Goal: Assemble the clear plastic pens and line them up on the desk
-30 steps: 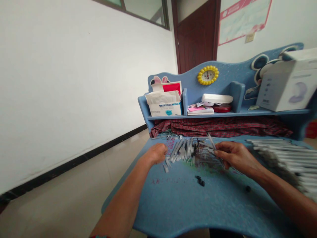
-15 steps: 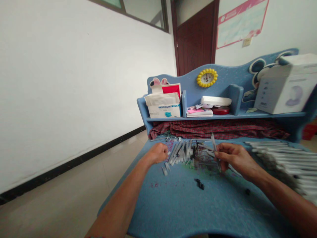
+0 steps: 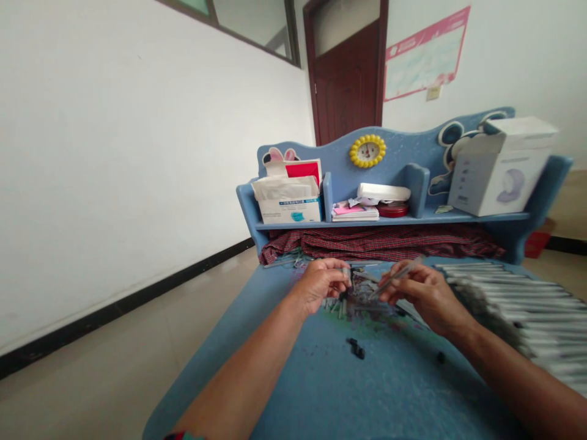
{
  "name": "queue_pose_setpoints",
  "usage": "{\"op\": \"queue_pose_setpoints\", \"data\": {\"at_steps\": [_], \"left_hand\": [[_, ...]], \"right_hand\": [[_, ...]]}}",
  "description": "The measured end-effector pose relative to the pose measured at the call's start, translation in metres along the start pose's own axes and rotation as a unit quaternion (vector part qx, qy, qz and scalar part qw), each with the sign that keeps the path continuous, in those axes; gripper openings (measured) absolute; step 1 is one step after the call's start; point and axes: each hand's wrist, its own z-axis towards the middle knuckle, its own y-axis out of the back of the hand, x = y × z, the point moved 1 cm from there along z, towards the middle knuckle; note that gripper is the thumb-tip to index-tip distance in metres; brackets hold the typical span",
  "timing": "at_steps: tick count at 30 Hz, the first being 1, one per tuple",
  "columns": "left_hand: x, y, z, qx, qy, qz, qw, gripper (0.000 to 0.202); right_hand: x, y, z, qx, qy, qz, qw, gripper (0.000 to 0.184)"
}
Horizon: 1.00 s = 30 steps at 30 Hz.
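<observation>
My right hand [image 3: 415,292] pinches a thin clear tube [image 3: 397,278], like a pen barrel, slanting up to the right and a little blurred. Facing it, my left hand [image 3: 323,282] is closed on a small clear piece [image 3: 347,276] that looks like a pen cap; the fingers hide part of it. The two hands are close together but apart. Below and between them lies a pile of small clear and dark pieces [image 3: 337,305], largely covered by my left hand. Several small black plugs [image 3: 356,349] sit on the blue desk [image 3: 293,391] nearer to me.
A stack of long whitish tubes [image 3: 541,311] lies on the right. Behind the hands a checked cloth [image 3: 367,243] is tucked under a shelf holding a mask box [image 3: 291,205], papers [image 3: 354,214] and a white carton [image 3: 499,171]. A lone black piece [image 3: 441,357] lies at front right.
My left hand has moved right and up across the pile and now holds a small clear piece. My right hand has tilted the tube toward it. The view has shifted slightly right.
</observation>
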Motion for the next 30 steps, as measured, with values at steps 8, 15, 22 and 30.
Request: {"op": "queue_pose_setpoints", "data": {"at_steps": [8,15,22,30], "left_hand": [[0.020,-0.008,0.007,0.036,0.024,-0.098,0.994,0.015],[0.022,-0.007,0.002,0.008,0.027,-0.130,0.991,0.014],[0.024,-0.011,-0.004,0.001,0.036,-0.145,0.989,0.014],[0.028,-0.012,-0.007,0.064,0.053,-0.140,0.987,0.012]], "right_hand": [[0.001,-0.005,0.000,-0.022,0.036,-0.033,0.999,0.016],[-0.001,-0.010,-0.002,-0.040,0.057,-0.072,0.995,0.016],[-0.009,-0.011,-0.005,-0.029,0.048,-0.069,0.996,0.016],[-0.005,-0.013,-0.008,-0.039,0.027,-0.111,0.993,0.018]]}}
